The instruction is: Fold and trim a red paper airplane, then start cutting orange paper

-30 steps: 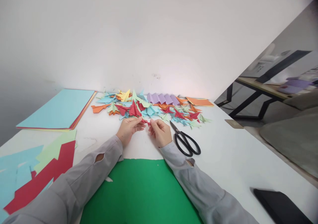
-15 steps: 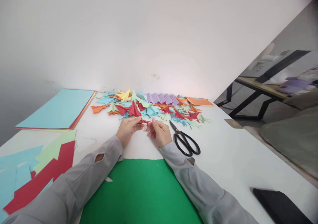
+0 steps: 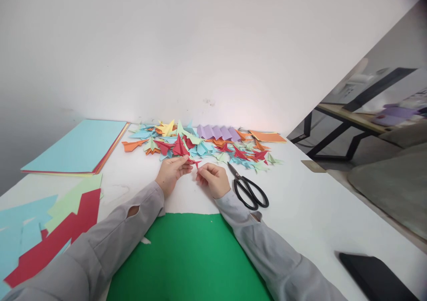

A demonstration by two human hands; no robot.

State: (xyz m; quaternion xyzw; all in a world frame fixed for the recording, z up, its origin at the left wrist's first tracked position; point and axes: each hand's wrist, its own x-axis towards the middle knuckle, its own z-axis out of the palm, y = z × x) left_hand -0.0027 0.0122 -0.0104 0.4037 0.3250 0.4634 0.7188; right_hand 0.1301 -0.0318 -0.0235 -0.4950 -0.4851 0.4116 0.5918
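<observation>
Between my two hands is a small folded red paper piece (image 3: 196, 162), its shape partly covered by fingers. My left hand (image 3: 172, 172) is closed, pinching it between thumb and fingers from the left. From the right, my right hand (image 3: 214, 179) pinches its pointed end with thumb and forefinger. Just beyond the hands lies a heap of small folded paper planes (image 3: 180, 147) in red, orange, blue, green and yellow. A purple pleated paper strip (image 3: 218, 133) rests at the back of the heap. Black-handled scissors (image 3: 250, 187) lie right beside my right hand.
A green sheet (image 3: 190, 256) lies under my forearms. At the left are a stack of coloured paper (image 3: 80, 145) and red, blue and green offcuts (image 3: 66, 227). Orange paper (image 3: 268, 136) lies at the back right, a black flat object (image 3: 376, 276) at the front right. The wall (image 3: 200, 51) closes off the back.
My right hand's fingers have shifted slightly down and bent more, so the red piece's pointed end shows more. My left hand has barely moved.
</observation>
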